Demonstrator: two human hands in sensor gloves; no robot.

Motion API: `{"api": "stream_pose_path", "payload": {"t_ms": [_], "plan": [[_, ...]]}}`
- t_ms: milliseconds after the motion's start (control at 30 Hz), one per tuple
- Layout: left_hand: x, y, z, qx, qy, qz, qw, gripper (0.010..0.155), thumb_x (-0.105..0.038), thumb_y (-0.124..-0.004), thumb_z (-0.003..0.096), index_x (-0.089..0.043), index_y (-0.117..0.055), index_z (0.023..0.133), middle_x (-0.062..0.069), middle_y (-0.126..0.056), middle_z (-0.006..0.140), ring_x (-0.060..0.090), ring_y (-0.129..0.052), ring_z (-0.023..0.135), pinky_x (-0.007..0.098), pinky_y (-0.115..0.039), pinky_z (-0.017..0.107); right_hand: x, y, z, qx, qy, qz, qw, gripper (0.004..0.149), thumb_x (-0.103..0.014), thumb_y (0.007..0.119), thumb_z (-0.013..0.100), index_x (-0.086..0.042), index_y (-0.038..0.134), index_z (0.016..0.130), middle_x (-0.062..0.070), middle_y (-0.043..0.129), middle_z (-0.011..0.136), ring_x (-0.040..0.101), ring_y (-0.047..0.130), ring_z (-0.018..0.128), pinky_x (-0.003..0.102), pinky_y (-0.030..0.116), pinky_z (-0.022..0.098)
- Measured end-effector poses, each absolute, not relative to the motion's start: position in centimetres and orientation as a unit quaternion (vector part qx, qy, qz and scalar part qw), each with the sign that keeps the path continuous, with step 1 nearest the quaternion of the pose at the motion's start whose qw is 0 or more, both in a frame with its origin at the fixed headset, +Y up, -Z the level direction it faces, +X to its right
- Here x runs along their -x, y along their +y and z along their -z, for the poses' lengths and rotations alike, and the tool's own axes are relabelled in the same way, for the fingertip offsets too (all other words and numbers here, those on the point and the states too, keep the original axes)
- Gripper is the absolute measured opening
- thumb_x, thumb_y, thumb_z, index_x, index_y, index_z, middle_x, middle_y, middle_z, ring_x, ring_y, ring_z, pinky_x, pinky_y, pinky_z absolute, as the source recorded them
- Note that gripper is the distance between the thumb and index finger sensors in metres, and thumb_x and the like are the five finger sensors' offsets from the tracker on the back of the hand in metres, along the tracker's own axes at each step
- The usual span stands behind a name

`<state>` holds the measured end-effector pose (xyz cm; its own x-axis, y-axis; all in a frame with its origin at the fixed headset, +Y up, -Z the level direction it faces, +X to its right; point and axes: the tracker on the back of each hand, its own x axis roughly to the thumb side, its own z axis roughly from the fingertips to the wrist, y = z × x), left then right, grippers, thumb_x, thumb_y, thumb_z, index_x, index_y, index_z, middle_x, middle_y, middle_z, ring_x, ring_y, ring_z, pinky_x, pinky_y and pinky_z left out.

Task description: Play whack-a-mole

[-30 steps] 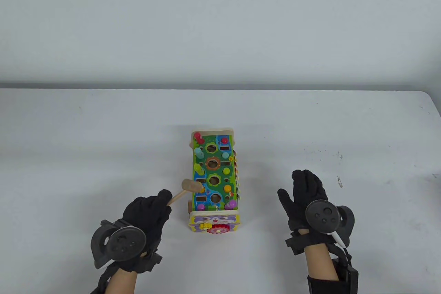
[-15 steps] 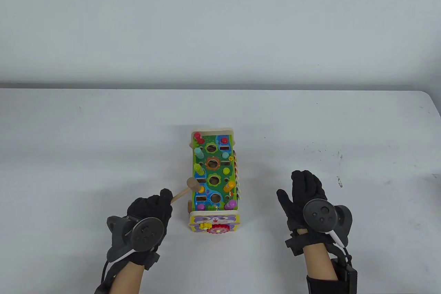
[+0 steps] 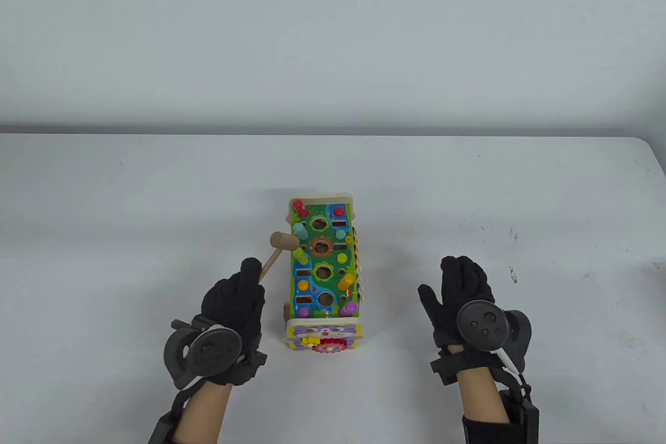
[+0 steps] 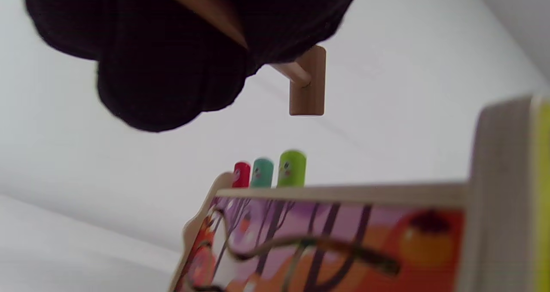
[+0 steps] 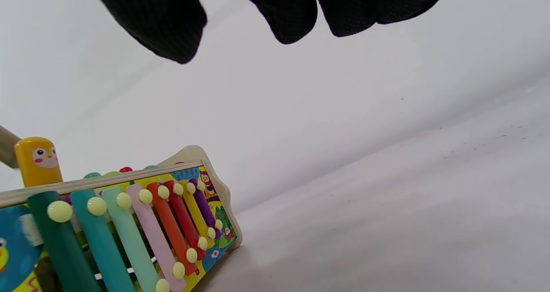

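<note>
Hammer (image 3: 283, 241) now raised, farther up

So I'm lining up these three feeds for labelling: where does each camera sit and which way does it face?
Table view: high in front, looking down at the table and toy; shows left hand gripping the hammer, and right hand.
Left wrist view: low beside the toy, looking up past its pegs; gloved fingers at top.
Right wrist view: low at the toy's xylophone side; fingertips at top.
Shared: both wrist views show the toy.
</note>
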<state>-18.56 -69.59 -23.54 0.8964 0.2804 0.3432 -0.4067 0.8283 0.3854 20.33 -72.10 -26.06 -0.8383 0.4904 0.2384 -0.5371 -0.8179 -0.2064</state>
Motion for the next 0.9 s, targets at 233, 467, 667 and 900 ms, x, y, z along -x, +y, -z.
{"api": "stream_pose_path", "payload": {"t_ms": [233,467,667,900], "plan": [[18.7,-69.1,23.2,-0.254,-0.132,-0.186,0.940,0.055,-0.020,-0.073,0.0523,0.004,-0.071,0.102,0.025,-0.090,0.077,0.037,-0.099,0.047,0.063,-0.072,0.055,-20.3,-72.1,26.1,-0.086,-0.130,-0.950,0.272,0.071,-0.040,0.066,0.059,0.012,0.050,0.105,0.042,0.043,0.104,0.070,0.045,0.090,0.077,0.040,0.055],[20.1,-67.6,23.2,-0.321,-0.121,-0.315,0.885,0.056,-0.022,-0.070,0.0535,0.002,-0.065,0.104,0.024,-0.088,0.079,0.035,-0.099,0.049,0.062,-0.072,0.056,-20.3,-72.1,26.0,-0.088,-0.133,-0.948,0.276,0.071,-0.040,0.066,0.059,0.012,0.050,0.105,0.042,0.043,0.104,0.070,0.045,0.090,0.077,0.040,0.055],[19.2,-68.3,26.3,-0.265,-0.113,-0.308,0.907,0.055,-0.020,-0.071,0.0532,0.002,-0.065,0.104,0.026,-0.087,0.079,0.038,-0.098,0.049,0.064,-0.071,0.056,-20.4,-72.1,26.0,-0.086,-0.135,-0.948,0.274,0.071,-0.040,0.066,0.059,0.012,0.050,0.105,0.042,0.043,0.104,0.071,0.045,0.090,0.077,0.040,0.055],[18.0,-69.1,28.1,-0.186,-0.099,-0.166,0.963,0.054,-0.020,-0.072,0.0526,-0.001,-0.070,0.103,0.024,-0.090,0.079,0.036,-0.099,0.049,0.064,-0.071,0.058,-20.4,-72.3,26.2,-0.083,-0.124,-0.951,0.271,0.071,-0.040,0.066,0.059,0.012,0.050,0.105,0.042,0.043,0.104,0.071,0.045,0.089,0.077,0.040,0.055]]}}
